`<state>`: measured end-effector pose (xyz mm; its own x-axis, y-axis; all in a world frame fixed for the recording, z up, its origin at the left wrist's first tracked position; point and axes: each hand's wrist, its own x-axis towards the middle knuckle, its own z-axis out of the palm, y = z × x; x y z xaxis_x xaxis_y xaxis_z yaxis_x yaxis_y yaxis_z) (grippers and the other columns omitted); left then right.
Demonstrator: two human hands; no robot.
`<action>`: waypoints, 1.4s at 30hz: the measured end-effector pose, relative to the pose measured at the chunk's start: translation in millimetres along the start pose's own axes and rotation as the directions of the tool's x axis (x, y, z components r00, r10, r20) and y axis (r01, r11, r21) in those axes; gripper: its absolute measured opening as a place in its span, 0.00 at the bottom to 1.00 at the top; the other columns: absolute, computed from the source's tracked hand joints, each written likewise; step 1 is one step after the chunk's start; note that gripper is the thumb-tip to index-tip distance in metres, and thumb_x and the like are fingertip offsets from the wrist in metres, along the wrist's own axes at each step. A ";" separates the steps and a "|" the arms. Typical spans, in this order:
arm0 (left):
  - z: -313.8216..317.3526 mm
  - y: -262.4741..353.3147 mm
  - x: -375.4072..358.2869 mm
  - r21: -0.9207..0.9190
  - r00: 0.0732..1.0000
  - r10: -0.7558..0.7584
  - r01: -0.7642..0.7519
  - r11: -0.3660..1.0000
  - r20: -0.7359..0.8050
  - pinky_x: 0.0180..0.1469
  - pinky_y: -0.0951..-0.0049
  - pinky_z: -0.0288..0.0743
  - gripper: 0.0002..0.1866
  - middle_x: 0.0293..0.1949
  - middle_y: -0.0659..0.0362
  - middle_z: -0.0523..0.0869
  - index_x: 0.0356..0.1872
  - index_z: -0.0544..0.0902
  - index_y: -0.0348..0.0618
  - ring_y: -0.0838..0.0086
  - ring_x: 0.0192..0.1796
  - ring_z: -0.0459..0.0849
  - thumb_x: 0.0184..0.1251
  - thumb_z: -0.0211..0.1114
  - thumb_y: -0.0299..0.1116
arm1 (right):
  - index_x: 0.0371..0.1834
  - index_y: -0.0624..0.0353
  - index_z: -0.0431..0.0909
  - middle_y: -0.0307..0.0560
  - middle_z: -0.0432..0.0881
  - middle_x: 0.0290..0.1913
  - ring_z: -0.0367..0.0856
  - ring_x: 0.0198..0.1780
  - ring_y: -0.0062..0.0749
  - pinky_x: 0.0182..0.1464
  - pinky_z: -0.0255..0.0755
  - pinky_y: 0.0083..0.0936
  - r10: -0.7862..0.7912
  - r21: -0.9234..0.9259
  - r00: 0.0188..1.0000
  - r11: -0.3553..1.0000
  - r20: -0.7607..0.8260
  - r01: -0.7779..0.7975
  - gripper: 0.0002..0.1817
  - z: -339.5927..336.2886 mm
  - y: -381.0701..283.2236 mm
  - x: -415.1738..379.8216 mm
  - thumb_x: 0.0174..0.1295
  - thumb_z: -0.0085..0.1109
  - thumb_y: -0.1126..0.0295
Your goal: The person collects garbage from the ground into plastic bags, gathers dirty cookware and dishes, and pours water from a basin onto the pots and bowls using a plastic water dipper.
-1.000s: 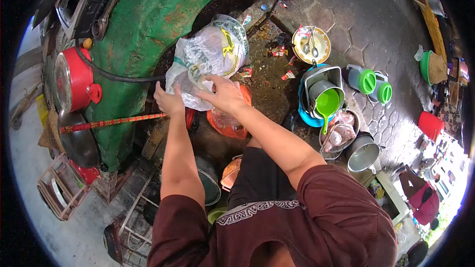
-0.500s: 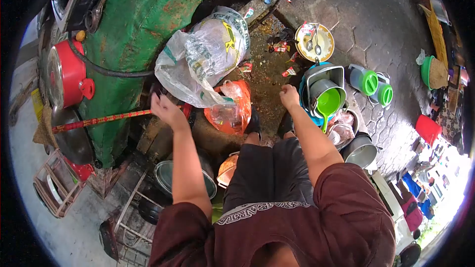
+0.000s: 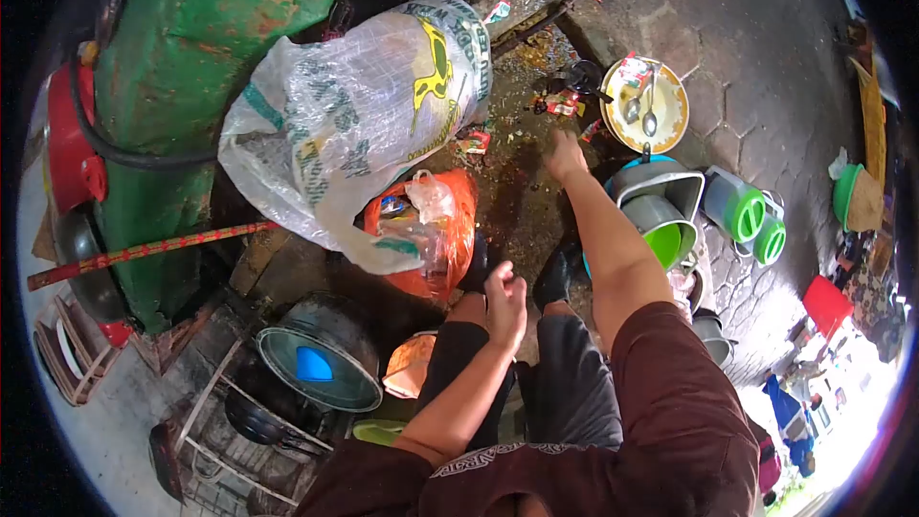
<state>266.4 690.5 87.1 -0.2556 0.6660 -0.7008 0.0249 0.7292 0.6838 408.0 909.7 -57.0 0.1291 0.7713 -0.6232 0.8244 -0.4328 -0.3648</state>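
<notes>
My right hand reaches down over the wet, dirty floor, close to crumpled red wrappers. Its fingers are dark and blurred, and I cannot make out anything in them. Above my knees is my left hand, its fingers loosely bent and apart, holding nothing. Beside it sits an orange plastic bag with clear plastic rubbish inside. A large white woven sack leans behind that bag. To the right of my right hand, a cream plate carries spoons and a wrapper.
Stacked grey basins with a green bowl stand by my right forearm. Two green-lidded jugs are beyond. At left lie a metal pot, a dish rack and a red-patterned stick. A black hose crosses the far floor.
My left hand has come from beside the sack at left to above my knees. My right hand has stretched farther forward, towards the wrappers. The view has shifted.
</notes>
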 end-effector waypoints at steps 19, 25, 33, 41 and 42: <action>30.4 -3.4 9.6 0.177 0.964 -0.060 0.014 0.984 0.259 0.51 0.62 0.67 0.18 0.50 0.45 0.65 0.51 0.69 0.41 0.54 0.51 0.70 0.59 0.56 0.29 | 0.62 0.40 0.60 0.47 0.54 0.66 0.60 0.62 0.46 0.59 0.65 0.35 -0.502 -0.509 0.821 0.799 -0.270 0.321 0.31 26.1 -124.8 220.1 0.52 0.49 0.77; 41.4 -5.6 6.9 0.256 0.952 0.019 -0.102 0.961 0.306 0.50 0.64 0.69 0.18 0.50 0.46 0.66 0.51 0.69 0.40 0.54 0.51 0.70 0.59 0.57 0.28 | 0.42 0.59 0.72 0.55 0.69 0.47 0.73 0.47 0.50 0.48 0.71 0.38 -0.364 -0.132 0.826 0.931 -0.430 0.341 0.12 35.2 -104.2 185.9 0.55 0.44 0.77; 51.2 -0.1 4.7 0.259 0.930 0.028 -0.131 0.957 0.367 0.51 0.62 0.69 0.17 0.49 0.45 0.65 0.50 0.69 0.39 0.52 0.50 0.70 0.58 0.57 0.27 | 0.53 0.60 0.67 0.61 0.65 0.55 0.66 0.55 0.54 0.56 0.63 0.38 -0.134 -0.033 0.804 0.989 -0.579 0.141 0.30 89.6 13.7 82.2 0.40 0.58 0.79; 56.4 -17.9 -5.7 0.254 0.930 0.011 -0.112 0.961 0.367 0.51 0.62 0.69 0.16 0.49 0.44 0.65 0.49 0.69 0.36 0.50 0.49 0.71 0.58 0.56 0.26 | 0.59 0.52 0.62 0.56 0.66 0.52 0.63 0.54 0.56 0.56 0.60 0.41 0.007 -0.124 0.870 0.989 -0.494 -0.078 0.33 91.0 36.0 122.7 0.43 0.53 0.77; 61.6 -30.0 -9.9 0.090 0.933 -0.098 0.071 0.993 0.346 0.50 0.62 0.69 0.16 0.49 0.44 0.65 0.48 0.69 0.35 0.50 0.49 0.71 0.58 0.56 0.26 | 0.59 0.51 0.63 0.55 0.66 0.53 0.63 0.55 0.57 0.57 0.60 0.40 -0.073 -0.144 0.877 0.990 -0.475 0.004 0.32 100.4 28.1 115.7 0.44 0.52 0.78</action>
<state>327.7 671.6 61.0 0.0939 0.6042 -0.7912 0.0935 0.7859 0.6112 390.7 939.9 -208.9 0.3152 0.9295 -0.1915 0.8958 -0.3580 -0.2634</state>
